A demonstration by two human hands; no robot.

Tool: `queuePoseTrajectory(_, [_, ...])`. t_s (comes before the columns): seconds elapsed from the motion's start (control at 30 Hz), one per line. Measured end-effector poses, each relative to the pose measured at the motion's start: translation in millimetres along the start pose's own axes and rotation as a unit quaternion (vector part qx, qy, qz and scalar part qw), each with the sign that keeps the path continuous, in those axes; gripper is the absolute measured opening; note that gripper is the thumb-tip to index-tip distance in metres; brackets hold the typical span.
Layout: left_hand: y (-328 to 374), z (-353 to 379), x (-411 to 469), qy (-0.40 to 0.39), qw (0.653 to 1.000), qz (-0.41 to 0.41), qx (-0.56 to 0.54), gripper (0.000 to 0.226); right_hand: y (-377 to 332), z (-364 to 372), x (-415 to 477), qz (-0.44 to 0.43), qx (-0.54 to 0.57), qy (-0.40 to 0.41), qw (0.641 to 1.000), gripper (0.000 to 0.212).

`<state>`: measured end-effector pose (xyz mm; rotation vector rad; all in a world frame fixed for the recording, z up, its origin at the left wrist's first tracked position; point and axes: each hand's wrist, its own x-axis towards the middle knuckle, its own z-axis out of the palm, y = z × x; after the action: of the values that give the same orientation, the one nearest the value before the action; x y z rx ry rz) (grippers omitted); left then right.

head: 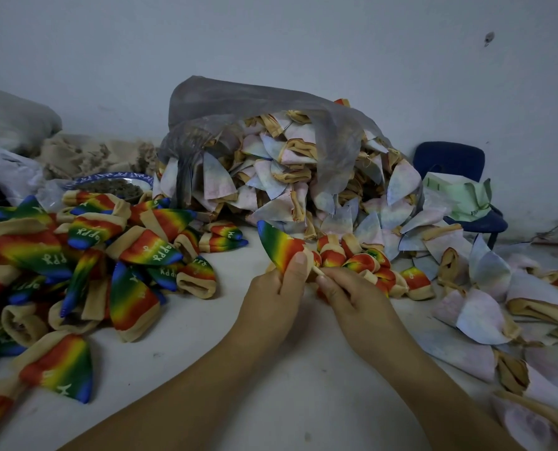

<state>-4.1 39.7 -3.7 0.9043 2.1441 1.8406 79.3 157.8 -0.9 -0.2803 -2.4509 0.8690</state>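
Head view, the only one. Item in work: one rainbow cloth piece (279,245), raised just above the table (271,385) between the two hands. The left hand (276,289) grips its tan cuff end, fingers curled round it and thumb pressed on the red band. The blue tip points up and away, probably so the open end faces the other hand. The right hand (347,296) pinches a thin pale stick (317,271) aimed at that cuff, apparently to push the point out or shape it. Left of the left hand: a heap of finished rainbow pieces (76,255), likely the done lot. Just beyond the right hand: a small cluster of bunched rainbow pieces (362,262). Farther beyond and to the right: pale inside-out pieces (287,177) spilling from a grey bag (238,102), presumably the stock to be worked. Not determinable: how far the stick enters the cuff, since the fingers cover it. The heaps are cut off at both edges of the frame, and the lettering is only partly legible.
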Motion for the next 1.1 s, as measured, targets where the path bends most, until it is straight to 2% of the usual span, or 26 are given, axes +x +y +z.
queuePoseTrajectory(0.13, [-1,-5,1,0.018,0.998,-0.034,-0.046,0.057,11,-15,5,-0.029,-0.101,-0.013,0.994,0.025])
queuePoseTrajectory(0.23, [-1,-8,0,0.013,0.996,-0.047,-0.080,0.056,17,-26,7,-0.051,-0.178,-0.002,0.983,0.036])
queuePoseTrajectory(0.43, [4,-6,-4,-0.032,0.992,-0.045,-0.115,0.062,3,-31,7,-0.129,-0.228,0.053,0.963,0.045])
queuePoseTrajectory(0.5, [4,1,-6,-0.028,0.992,-0.044,-0.112,0.056,-8,-17,3,-0.118,-0.187,0.057,0.974,0.041])
queuePoseTrajectory(0.6, [5,4,-4,0.005,0.997,-0.037,-0.069,0.058,-19,4,-4,-0.042,-0.088,0.042,0.994,0.036])
queuePoseTrajectory(0.73, [1,3,0,0.011,0.999,-0.027,-0.014,0.057,-8,6,-6,-0.020,-0.115,0.031,0.993,0.029])
queuePoseTrajectory(0.9, [-5,0,1,-0.001,0.999,-0.028,0.021,0.055,2,3,-1,-0.009,-0.075,0.025,0.997,0.029])
queuePoseTrajectory(1.03, [-2,-7,7,0.043,0.999,-0.001,-0.031,0.039,6,-1,1,-0.005,-0.042,0.053,0.998,0.032])
queuePoseTrajectory(1.1, [1,-9,7,0.039,0.997,0.000,-0.069,0.046,8,-3,1,-0.004,-0.046,0.064,0.997,0.031])
